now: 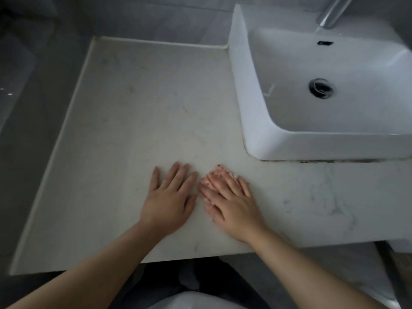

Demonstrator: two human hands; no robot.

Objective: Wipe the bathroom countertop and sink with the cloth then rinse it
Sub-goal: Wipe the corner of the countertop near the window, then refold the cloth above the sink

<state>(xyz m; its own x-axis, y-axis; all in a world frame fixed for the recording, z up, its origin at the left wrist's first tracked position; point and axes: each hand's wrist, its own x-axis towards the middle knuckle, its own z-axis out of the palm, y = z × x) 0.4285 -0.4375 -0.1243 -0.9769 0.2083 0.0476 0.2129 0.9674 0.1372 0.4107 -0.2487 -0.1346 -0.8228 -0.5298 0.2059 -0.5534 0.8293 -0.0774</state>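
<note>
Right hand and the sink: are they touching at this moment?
Apart. The head view shows the right hand lying flat on the countertop, and bare countertop shows between its fingertips and the near corner of the sink.

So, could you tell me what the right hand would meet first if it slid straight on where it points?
Probably only bare countertop up to the back seam, though the right hand would pass close by the left hand.

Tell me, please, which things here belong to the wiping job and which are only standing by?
For the job: countertop, sink, faucet for rinsing, left hand and right hand flat on the countertop. No cloth shows.
Not part of it: drain, grey wall.
</note>
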